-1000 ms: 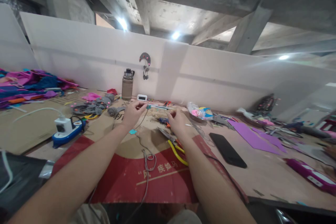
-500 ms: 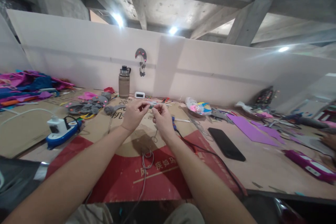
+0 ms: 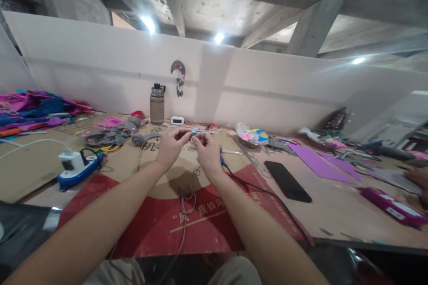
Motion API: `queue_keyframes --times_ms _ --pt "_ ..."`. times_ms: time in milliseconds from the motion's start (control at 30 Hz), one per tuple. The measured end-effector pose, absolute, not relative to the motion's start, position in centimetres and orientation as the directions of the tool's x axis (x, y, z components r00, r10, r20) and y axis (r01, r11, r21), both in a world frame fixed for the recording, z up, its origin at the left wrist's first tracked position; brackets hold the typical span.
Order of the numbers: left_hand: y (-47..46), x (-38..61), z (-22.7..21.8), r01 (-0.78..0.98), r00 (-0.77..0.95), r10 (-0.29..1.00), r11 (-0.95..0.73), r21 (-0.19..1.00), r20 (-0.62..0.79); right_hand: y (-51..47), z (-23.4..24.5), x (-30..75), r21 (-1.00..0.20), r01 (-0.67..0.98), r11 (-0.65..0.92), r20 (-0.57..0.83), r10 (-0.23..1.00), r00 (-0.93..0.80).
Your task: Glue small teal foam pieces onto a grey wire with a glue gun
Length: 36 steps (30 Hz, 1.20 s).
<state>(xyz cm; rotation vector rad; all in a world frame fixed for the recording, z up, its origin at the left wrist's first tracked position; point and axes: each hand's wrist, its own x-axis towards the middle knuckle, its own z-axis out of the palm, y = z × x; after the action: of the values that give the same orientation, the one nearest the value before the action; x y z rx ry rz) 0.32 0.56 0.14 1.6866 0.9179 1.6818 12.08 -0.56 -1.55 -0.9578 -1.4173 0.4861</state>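
Note:
Both my hands are raised together above the cardboard-covered table (image 3: 140, 160). My left hand (image 3: 171, 144) and my right hand (image 3: 207, 151) each pinch an end of a small teal piece (image 3: 194, 134) held between them. A thin grey cord (image 3: 184, 207) hangs from the piece down across the red printed cardboard (image 3: 133, 222) toward me. Exactly what the fingertips grip is too small to make out fully.
A black phone (image 3: 287, 181) lies right of my hands. A blue-and-white power strip (image 3: 75, 168) sits left. A water bottle (image 3: 157, 104) and small clock (image 3: 177, 120) stand by the white partition. Grey felt pieces (image 3: 115, 136), purple sheets (image 3: 317, 164) and a magenta case (image 3: 391, 207) lie around. Another person's hand (image 3: 419, 180) shows far right.
My right hand left the table by the yellow-handled pliers and came up to meet my left hand. Both now pinch the small teal piece, held a little closer together.

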Motion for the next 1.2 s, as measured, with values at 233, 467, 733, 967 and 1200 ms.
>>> queue_keyframes --times_ms 233,467,733,967,1200 --pt "0.5 0.2 0.2 0.058 0.011 0.812 -0.583 0.81 0.584 -0.6 -1.3 12.2 -0.811 0.225 0.54 0.578 0.799 0.166" --pt "0.3 0.4 0.3 0.072 0.027 0.829 -0.56 0.826 0.559 -0.6 -1.3 12.3 -0.804 0.266 0.531 0.582 0.794 0.175" --pt "1.1 0.4 -0.4 -0.005 0.035 0.84 -0.542 0.84 0.542 -0.7 -1.2 12.3 -0.801 0.3 0.518 0.579 0.798 0.169" --pt "1.3 0.5 -0.4 -0.048 0.091 0.85 -0.517 0.855 0.519 -0.6 -1.2 12.4 -0.819 0.276 0.503 0.558 0.809 0.184" --pt "1.4 0.3 -0.4 -0.007 0.131 0.836 -0.537 0.844 0.533 -0.8 -1.1 12.5 -0.827 0.281 0.487 0.547 0.813 0.2"
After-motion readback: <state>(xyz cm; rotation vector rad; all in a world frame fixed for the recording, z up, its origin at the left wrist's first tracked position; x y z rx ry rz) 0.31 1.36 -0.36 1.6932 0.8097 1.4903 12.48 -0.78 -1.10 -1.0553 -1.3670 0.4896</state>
